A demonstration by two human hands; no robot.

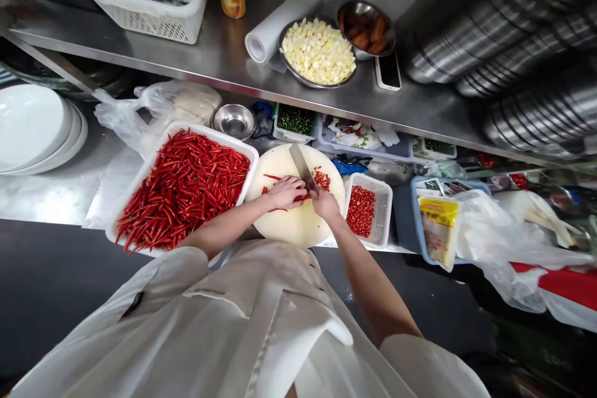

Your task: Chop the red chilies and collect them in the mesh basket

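Observation:
My right hand grips the handle of a cleaver, its blade angled across the round white cutting board. Close against the blade, my left hand presses down with curled fingers on red chillies, partly hidden beneath it. Chopped chilli pieces lie on the board to the right of the blade. A few whole chillies stay by my left fingers. Left of the board is a white tub heaped with whole red chillies. On the right, a white basket holds chopped chillies.
Overhead, a steel shelf carries a bowl of chopped garlic, a paper roll, a phone and stacked metal pots. White plates are stacked far left. A blue-grey bin with packets stands right.

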